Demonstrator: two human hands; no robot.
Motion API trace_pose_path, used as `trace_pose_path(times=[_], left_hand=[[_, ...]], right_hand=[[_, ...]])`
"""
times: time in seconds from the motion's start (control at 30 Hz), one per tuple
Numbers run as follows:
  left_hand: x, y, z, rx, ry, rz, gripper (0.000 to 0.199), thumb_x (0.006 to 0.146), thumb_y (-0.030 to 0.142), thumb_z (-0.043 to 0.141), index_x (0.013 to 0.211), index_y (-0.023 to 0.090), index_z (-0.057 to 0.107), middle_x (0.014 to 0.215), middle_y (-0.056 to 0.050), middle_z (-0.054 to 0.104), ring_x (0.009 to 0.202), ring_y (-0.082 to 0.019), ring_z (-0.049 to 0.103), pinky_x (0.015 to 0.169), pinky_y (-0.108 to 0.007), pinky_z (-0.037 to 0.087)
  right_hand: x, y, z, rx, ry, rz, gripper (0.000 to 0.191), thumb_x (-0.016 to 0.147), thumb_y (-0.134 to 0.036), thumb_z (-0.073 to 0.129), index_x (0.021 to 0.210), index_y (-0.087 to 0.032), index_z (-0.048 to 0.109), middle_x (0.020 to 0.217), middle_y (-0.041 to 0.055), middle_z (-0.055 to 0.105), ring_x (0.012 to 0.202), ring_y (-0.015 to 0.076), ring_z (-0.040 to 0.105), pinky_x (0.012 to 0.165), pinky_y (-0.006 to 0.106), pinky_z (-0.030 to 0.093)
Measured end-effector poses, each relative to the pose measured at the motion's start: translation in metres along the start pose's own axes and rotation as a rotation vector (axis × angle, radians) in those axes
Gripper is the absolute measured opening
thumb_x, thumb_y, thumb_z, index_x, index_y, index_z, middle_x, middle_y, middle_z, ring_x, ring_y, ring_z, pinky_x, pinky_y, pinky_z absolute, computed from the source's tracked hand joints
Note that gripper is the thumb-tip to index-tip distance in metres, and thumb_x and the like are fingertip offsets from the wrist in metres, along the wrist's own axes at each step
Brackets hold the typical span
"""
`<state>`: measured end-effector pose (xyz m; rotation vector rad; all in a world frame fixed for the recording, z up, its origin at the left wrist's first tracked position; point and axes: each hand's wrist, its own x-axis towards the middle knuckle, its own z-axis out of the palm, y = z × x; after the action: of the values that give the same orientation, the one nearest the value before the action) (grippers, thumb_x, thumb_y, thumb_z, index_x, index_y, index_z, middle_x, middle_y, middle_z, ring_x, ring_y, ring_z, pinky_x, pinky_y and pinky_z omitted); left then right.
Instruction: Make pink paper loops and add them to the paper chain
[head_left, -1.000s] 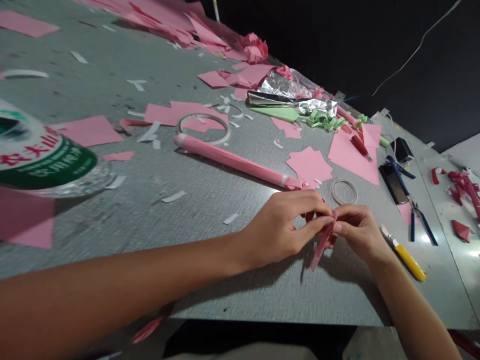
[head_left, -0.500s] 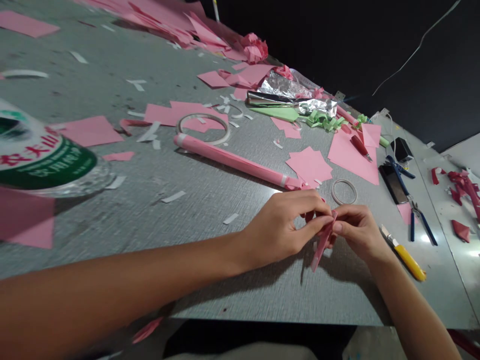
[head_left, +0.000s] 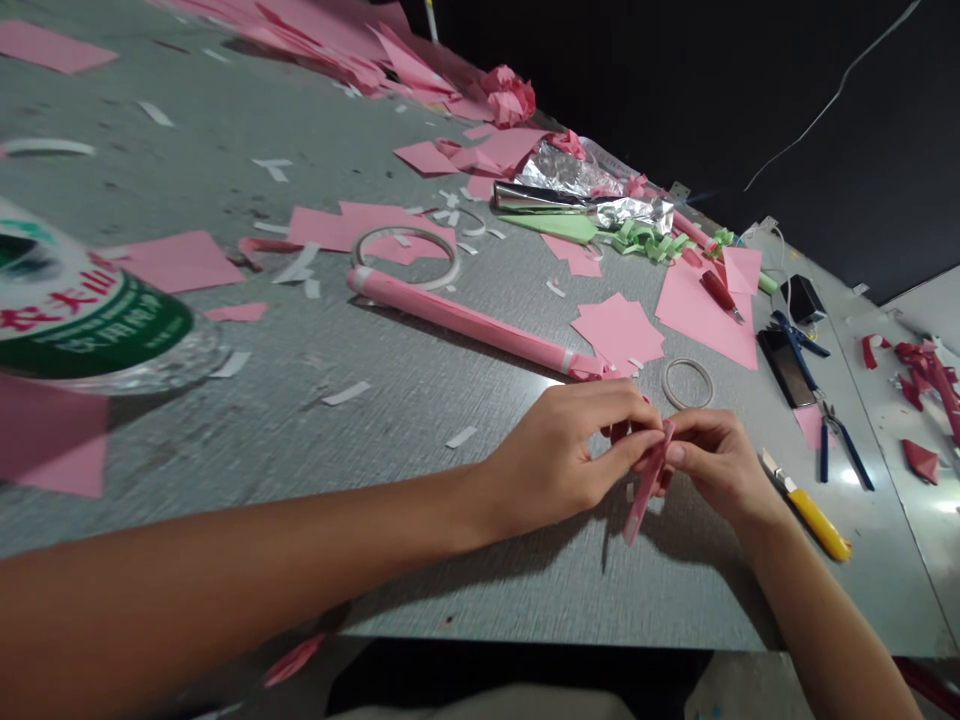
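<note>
A narrow strip of pink paper [head_left: 643, 497] is pinched between my two hands above the front of the table. My left hand [head_left: 577, 450] grips it from the left, thumb and index finger closed near its upper end. From the right, my right hand [head_left: 716, 462] pinches the same end with thumb and fingertips. The strip's lower end hangs free, angled down and to the left. Part of the paper behind my fingers is hidden. Just beyond my hands lie a long pink paper roll [head_left: 465, 322], a star-edged stack of pink paper [head_left: 619, 332] and a small tape roll [head_left: 688, 384].
A yellow utility knife [head_left: 819, 522] with its blade out lies right of my right hand, near pliers [head_left: 847, 450] and a phone [head_left: 787, 365]. A large bottle [head_left: 127, 320] stands at left. Another tape roll [head_left: 454, 262], foil [head_left: 570, 172] and paper scraps spread across the grey table.
</note>
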<state>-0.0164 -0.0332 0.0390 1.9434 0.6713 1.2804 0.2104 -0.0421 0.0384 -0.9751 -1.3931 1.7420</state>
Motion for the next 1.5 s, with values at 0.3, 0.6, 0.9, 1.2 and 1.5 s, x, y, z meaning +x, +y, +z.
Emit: trace_pose_path(times=[0.3,0.6,0.9,1.2,1.5], left_hand=[[-0.0004,-0.0005,-0.0004,0.006,-0.002,0.002,0.011,0.099,0.014,0.066,0.092,0.017,0.073,0.085,-0.003,0.077,0.076,-0.015,0.069,0.073,-0.027,0.053],[0.0001,-0.0005,0.0002,0.012,0.012,0.0,0.011,0.098,0.015,0.067,0.091,0.018,0.074,0.086,-0.003,0.078,0.077,-0.016,0.071,0.075,-0.028,0.056],[0.0,-0.0014,-0.0003,0.039,0.003,-0.005,0.011,0.098,0.014,0.066,0.091,0.017,0.074,0.083,-0.002,0.075,0.075,-0.015,0.068,0.073,-0.027,0.053],[0.0015,-0.0003,-0.0018,0.061,0.003,0.016,0.012,0.098,0.013,0.064,0.092,0.018,0.073,0.084,-0.002,0.076,0.076,-0.014,0.069,0.074,-0.026,0.054],[0.0005,-0.003,-0.0008,0.105,0.015,0.053,0.014,0.098,0.01,0.063,0.092,0.017,0.074,0.086,-0.003,0.078,0.079,-0.014,0.072,0.077,-0.025,0.056]], right_hand=[[0.0003,0.0021,-0.0015,-0.01,-0.009,0.0,0.021,0.092,-0.04,0.086,0.1,-0.02,0.085,0.085,0.0064,0.084,0.066,0.0174,0.079,0.065,0.028,0.068],[0.0011,0.0004,0.0012,-0.014,0.01,-0.003,0.02,0.091,-0.039,0.088,0.097,-0.02,0.085,0.081,0.0054,0.083,0.063,0.0165,0.077,0.063,0.027,0.066],[0.0049,0.0003,0.004,-0.012,0.025,-0.007,0.022,0.089,-0.039,0.089,0.095,-0.019,0.084,0.078,0.0044,0.082,0.063,0.0164,0.077,0.061,0.026,0.066],[0.0053,-0.0041,0.006,0.027,0.016,-0.02,0.018,0.088,-0.034,0.09,0.095,-0.019,0.084,0.083,0.0053,0.084,0.064,0.0162,0.079,0.062,0.026,0.067],[0.0085,-0.0052,0.0077,-0.009,0.058,0.003,0.021,0.084,-0.036,0.092,0.091,-0.018,0.083,0.074,0.003,0.08,0.062,0.0164,0.077,0.061,0.027,0.067]])
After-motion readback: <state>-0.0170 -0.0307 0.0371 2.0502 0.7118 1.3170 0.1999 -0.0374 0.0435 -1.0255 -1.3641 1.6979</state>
